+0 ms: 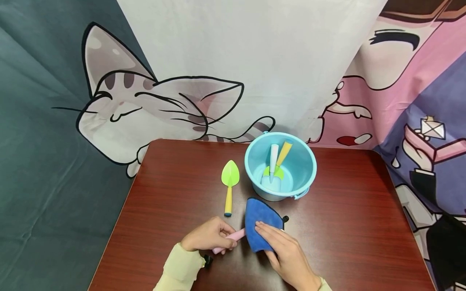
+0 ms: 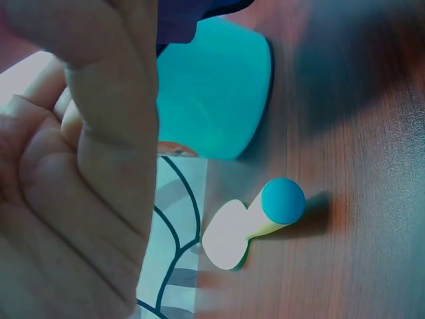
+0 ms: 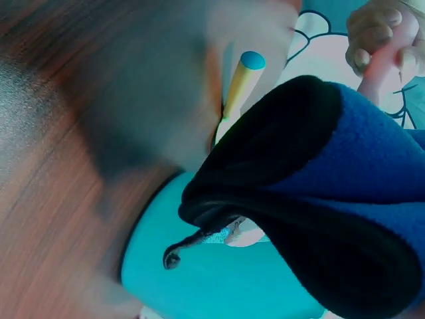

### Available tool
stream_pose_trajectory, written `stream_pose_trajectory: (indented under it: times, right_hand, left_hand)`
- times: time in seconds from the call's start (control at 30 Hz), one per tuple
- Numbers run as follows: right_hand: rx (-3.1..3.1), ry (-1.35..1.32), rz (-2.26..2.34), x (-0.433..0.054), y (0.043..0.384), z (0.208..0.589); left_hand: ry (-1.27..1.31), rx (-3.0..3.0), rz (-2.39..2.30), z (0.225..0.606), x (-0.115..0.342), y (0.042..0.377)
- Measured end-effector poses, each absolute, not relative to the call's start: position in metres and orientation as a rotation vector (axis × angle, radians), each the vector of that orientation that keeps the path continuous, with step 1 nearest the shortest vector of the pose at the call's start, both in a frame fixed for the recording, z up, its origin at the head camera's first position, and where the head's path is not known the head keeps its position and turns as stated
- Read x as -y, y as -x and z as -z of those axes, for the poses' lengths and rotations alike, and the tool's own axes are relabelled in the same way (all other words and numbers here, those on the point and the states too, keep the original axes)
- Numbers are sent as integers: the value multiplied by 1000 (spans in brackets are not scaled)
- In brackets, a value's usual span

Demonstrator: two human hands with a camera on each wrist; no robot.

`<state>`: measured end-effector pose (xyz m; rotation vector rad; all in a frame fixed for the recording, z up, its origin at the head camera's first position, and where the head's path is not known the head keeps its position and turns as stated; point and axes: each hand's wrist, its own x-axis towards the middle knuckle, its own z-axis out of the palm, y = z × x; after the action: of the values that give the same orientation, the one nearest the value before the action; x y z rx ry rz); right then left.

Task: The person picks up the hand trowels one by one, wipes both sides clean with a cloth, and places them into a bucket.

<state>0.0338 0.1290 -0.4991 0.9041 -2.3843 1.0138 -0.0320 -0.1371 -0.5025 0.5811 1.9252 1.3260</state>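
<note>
My left hand point(image 1: 209, 235) grips a pink handle point(image 1: 238, 234) just in front of the table's middle. The handle's far end disappears under a blue cloth point(image 1: 257, 210), so what kind of tool it is cannot be told. From the right, my right hand point(image 1: 287, 251) holds this cloth, with fingers across its top and the thumb at its lower edge. In the right wrist view the cloth point(image 3: 372, 159) is folded over, with black edging and a black cord loop point(image 3: 172, 258). Ahead of the left hand lies a green trowel point(image 1: 230, 173) with a yellow handle.
A light blue bucket point(image 1: 253, 163) stands at the table's back, behind the cloth. Inside lean a white-handled toy tool point(image 1: 274, 157) and a yellow-handled one point(image 1: 284, 151). Behind the brown table point(image 1: 167, 182) hangs a printed cat curtain point(image 1: 255, 40).
</note>
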Motion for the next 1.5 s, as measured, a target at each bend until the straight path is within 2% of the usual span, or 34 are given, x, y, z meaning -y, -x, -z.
stream_pose_trajectory:
  times: [0.33,0.6,0.93,1.17,1.5]
  right_hand:
    - [2420,-868,-1020,-130,-33,504]
    - [2497,-730,-1083,-139,-33,509]
    - [2475,-686,-1070,-148,-30,511]
    - [2507,-636,-1068,-153,-30,513]
    - [2566,-503,-1037,-165,-30,509]
  left_hand:
    - [-579,-1911,-1325,501,136,31]
    - [-577,-1898,-1341,497,141,31]
    - [-673,-1903,-1327,492,147,30]
    - [-561,-1833,-1377,488,156,27]
    - [-656,-1869,-1400,476,172,30]
